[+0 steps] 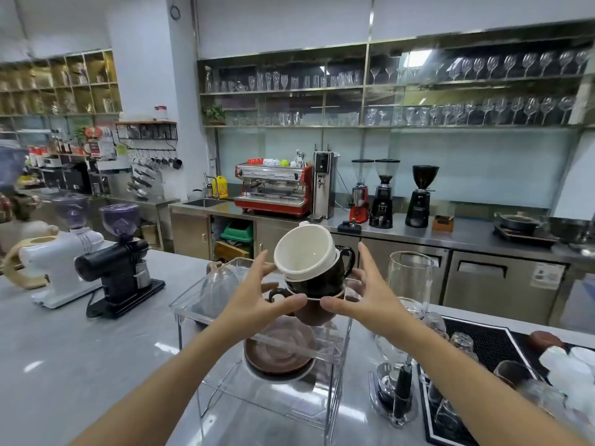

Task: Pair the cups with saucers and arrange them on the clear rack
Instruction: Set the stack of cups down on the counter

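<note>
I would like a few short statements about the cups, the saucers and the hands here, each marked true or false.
1. Both hands touch the cup stack. True: the left hand and right hand hold the stack from either side.
2. The white cup sits on top, tilted. True.
3. The black cup is at the bottom of the stack. False: it is in the middle, above the brown cup.
4. The saucers lie on the rack's top shelf. False: they lie on a lower shelf of the clear rack.
5. The red espresso machine stands on the near counter. False: it stands on the far counter.
</note>
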Motion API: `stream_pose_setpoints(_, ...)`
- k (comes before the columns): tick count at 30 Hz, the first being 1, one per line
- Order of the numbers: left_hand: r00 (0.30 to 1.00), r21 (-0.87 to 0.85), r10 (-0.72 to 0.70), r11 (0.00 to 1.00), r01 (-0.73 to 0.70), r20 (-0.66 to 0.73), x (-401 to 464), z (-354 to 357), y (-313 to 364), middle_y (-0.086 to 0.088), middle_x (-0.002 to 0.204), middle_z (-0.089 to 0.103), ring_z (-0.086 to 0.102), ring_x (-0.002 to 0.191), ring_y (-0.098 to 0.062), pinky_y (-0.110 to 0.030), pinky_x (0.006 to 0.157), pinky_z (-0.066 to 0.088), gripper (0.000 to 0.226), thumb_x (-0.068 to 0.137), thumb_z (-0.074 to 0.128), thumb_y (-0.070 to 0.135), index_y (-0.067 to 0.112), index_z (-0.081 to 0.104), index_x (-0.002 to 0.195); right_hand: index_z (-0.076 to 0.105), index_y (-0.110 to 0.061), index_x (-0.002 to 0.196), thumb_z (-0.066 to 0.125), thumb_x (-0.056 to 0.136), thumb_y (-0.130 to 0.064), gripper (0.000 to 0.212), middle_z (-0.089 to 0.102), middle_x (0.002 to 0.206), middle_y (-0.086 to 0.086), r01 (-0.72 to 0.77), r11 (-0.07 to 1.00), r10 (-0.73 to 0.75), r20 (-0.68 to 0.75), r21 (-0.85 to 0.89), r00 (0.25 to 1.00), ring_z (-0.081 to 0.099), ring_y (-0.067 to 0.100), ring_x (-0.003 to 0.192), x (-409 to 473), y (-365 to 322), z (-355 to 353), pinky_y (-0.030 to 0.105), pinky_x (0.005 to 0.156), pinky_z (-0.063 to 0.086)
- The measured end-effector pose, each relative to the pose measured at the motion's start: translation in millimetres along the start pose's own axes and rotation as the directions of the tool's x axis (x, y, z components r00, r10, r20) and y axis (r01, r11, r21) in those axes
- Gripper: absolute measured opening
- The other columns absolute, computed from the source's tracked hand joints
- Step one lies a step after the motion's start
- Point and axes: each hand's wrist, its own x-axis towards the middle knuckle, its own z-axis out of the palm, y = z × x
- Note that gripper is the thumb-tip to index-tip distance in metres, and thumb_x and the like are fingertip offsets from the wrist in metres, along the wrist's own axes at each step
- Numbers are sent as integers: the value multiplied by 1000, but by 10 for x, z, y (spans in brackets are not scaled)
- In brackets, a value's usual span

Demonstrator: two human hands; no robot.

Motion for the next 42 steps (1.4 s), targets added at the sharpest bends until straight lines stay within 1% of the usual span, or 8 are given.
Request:
stream_pose_setpoints(6,997,-37,58,998,-56,59,87,-5,-39,2,147,55,51,137,-11,-46,107,51,128,56,98,41,39,20,157,5,-46,155,96,56,-29,136,46,151,3,-30,998,32,-37,60,999,44,12,137,79,38,53,42,113,40)
stream_pose_setpoints(16,986,-185,162,971,-154,30,177,60,-101,11,122,74,72,112,-16,-26,78,61,117,64,91,-6,47,33,150,15,-39,156,92,56,-4,131,54,141,6,-77,994,84,-96,78,992,54,23,129,124,-5,82,51,108,46)
stream_pose_setpoints(19,986,-197,165,968,-156,29,216,60,-126,19,119,73,73,109,-18,-28,75,62,117,63,90,-10,44,34,151,17,-38,155,91,55,-2,130,55,139,5,-77,993,87,-109,92,990,55,24,128,130,-3,84,52,108,47)
stream_pose_setpoints(26,983,-198,185,963,-183,-5,215,34,13,25,120,69,71,113,-10,-30,70,64,112,56,93,-7,64,50,131,24,-36,153,91,55,0,124,59,132,5,-48,993,61,-119,108,991,58,24,123,118,-65,53,50,104,50)
stream_pose_setpoints(31,972,-212,235,949,-233,-18,231,-5,279,8,119,75,75,107,-21,-31,71,64,114,54,94,-9,57,49,136,47,-59,123,90,54,4,104,66,117,-3,38,994,-23,-147,98,989,64,23,116,106,-258,-92,41,93,57)
stream_pose_setpoints(35,971,-248,237,940,-233,-13,259,7,554,7,116,76,75,105,-18,-35,73,65,120,51,94,-10,47,45,145,23,-39,154,91,57,4,126,65,125,10,39,995,-22,-176,90,984,66,24,115,43,-450,-295,40,91,59)
stream_pose_setpoints(37,971,-264,240,937,-231,2,258,38,688,7,116,76,75,105,-18,-39,76,66,122,51,94,-11,41,43,148,22,-39,154,92,56,3,128,67,122,9,47,995,-30,-195,84,980,68,23,111,-22,-519,-396,34,83,62)
stream_pose_setpoints(42,962,-336,270,911,-239,46,219,178,956,4,122,74,75,103,-14,-32,74,65,121,50,91,-19,36,46,148,26,-35,155,94,46,-4,132,70,119,11,46,996,-24,-274,75,962,73,27,103,-250,-615,-601,49,95,56)
